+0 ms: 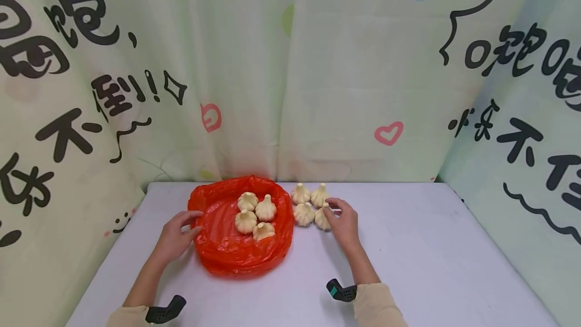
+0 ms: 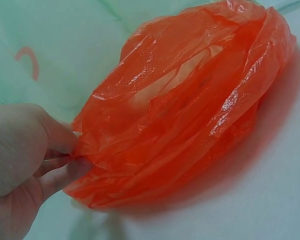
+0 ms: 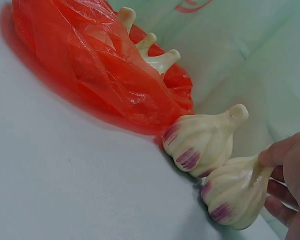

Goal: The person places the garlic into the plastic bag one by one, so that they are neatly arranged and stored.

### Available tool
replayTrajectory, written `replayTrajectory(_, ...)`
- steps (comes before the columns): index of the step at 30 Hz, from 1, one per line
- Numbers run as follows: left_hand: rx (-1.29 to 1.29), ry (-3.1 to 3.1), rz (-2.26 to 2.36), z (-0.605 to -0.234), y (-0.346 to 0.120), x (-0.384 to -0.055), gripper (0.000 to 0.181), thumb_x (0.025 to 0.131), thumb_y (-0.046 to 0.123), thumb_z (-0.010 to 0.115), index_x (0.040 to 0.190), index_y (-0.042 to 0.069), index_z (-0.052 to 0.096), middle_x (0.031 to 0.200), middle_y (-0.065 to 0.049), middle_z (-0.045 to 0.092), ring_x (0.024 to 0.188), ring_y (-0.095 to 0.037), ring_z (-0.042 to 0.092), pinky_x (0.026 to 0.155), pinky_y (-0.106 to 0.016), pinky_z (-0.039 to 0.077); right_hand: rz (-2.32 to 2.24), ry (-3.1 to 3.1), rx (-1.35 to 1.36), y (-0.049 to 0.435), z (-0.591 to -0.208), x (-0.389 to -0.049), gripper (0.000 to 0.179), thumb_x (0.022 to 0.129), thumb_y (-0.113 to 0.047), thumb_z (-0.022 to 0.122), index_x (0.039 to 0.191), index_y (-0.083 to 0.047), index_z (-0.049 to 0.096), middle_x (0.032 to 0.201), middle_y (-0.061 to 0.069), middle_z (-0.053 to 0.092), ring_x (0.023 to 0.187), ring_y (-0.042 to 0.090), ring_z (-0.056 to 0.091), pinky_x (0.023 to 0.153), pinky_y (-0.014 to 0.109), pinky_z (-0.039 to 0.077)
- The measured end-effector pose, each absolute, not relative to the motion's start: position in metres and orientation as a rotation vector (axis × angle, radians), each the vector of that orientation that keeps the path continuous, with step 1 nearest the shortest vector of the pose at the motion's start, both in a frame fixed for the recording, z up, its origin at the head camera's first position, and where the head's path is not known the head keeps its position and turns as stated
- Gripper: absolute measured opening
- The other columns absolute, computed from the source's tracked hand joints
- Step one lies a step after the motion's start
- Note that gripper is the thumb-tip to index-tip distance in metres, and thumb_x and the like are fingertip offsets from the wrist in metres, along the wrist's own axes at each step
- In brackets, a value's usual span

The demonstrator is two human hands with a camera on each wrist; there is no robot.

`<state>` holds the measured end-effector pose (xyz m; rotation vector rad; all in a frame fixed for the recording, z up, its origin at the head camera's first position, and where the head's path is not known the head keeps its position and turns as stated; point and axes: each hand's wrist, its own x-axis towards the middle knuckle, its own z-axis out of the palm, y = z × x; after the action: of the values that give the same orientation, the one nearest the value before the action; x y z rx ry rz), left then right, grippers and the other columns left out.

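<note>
A red plastic bag (image 1: pixel 218 254) lies on the table with its mouth spread open and several garlic bulbs (image 1: pixel 245 221) inside. At its left rim, my left hand (image 1: pixel 174 238) pinches the thin plastic between thumb and fingers, seen closely in the left wrist view. To the right of the bag sit several more garlic bulbs (image 1: pixel 303 214) in a tight cluster. My right hand (image 1: pixel 346 223) grips the stem of the nearest right garlic bulb (image 3: pixel 235 192), which has purple streaks near its base. Another garlic bulb (image 3: pixel 202 142) touches it, beside the bag.
The white table (image 1: pixel 408 266) extends to the right and in front of the bag. A pale green curtain (image 1: pixel 327 90) with black writing and pink hearts hangs behind and along both sides. Black straps with small devices (image 1: pixel 341 290) are on both wrists.
</note>
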<state>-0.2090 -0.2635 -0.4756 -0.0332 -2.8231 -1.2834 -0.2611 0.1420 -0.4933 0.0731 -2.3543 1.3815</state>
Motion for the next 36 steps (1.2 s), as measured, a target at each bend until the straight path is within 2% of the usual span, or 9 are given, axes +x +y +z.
replayTrajectory(15, -0.050, -2.806, -1.253, -0.475, -0.260, -0.209, 0.040, 0.092, 0.005, 0.061, 0.131, 0.006, 0.054, 0.128, -0.019, 0.055, 0.118, -0.036, 0.054, 0.097, -0.052, 0.051, 1.378, -2.354, 0.116, 0.145, -0.494, -0.262, 0.019, 0.083, 0.004, 0.070, 0.102, 0.002, 0.068, 0.096, 0.017, 0.069, 0.091, 0.030, 0.066, 0.080, 0.040, 0.058)
replayTrajectory(21, -0.039, -2.808, -1.256, -0.476, -0.260, -0.208, 0.040, 0.092, 0.005, 0.061, 0.131, 0.007, 0.054, 0.129, -0.019, 0.055, 0.119, -0.037, 0.053, 0.097, -0.051, 0.051, 1.362, -2.313, 0.138, 0.145, -0.494, -0.261, 0.018, 0.082, 0.004, 0.070, 0.099, 0.002, 0.067, 0.094, 0.018, 0.069, 0.088, 0.032, 0.066, 0.078, 0.044, 0.058)
replayTrajectory(27, -0.053, -2.815, -1.242, -0.474, -0.259, -0.208, 0.040, 0.092, 0.005, 0.061, 0.132, 0.006, 0.054, 0.129, -0.019, 0.055, 0.119, -0.037, 0.053, 0.097, -0.051, 0.051, 1.306, -2.240, 0.185, 0.147, -0.490, -0.257, 0.017, 0.080, 0.005, 0.070, 0.097, 0.002, 0.067, 0.089, 0.016, 0.068, 0.081, 0.023, 0.065, 0.072, 0.040, 0.059)
replayTrajectory(36, -0.056, -2.819, -1.240, -0.473, -0.261, -0.207, 0.040, 0.093, 0.006, 0.061, 0.132, 0.007, 0.054, 0.130, -0.019, 0.054, 0.120, -0.038, 0.053, 0.096, -0.051, 0.052, 1.396, -2.252, 0.094, 0.148, -0.477, -0.251, 0.020, 0.082, 0.003, 0.070, 0.102, 0.002, 0.067, 0.095, 0.019, 0.069, 0.090, 0.031, 0.066, 0.081, 0.047, 0.057)
